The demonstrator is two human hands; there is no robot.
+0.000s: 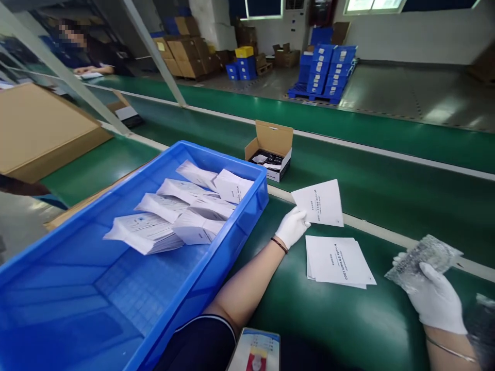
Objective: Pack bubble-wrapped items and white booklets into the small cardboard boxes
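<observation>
My left hand [292,226], in a white glove, pinches the corner of a white printed booklet [320,203] lifted just above the green table. Below it lies a small stack of the same booklets [337,261]. My right hand [435,296], also gloved, grips a clear bubble-wrap bag [423,257] at the right. An open cardboard box [270,149] with a dark insert stands on the conveyor belt beyond the booklets.
A big blue bin [154,288] holding several bundles of white leaflets [178,214] fills the left. A large flat carton [38,129] lies far left. Another person sits at the far left back. Stacked blue boxes [327,69] stand on the floor. A phone-like item [255,350] lies at the bottom.
</observation>
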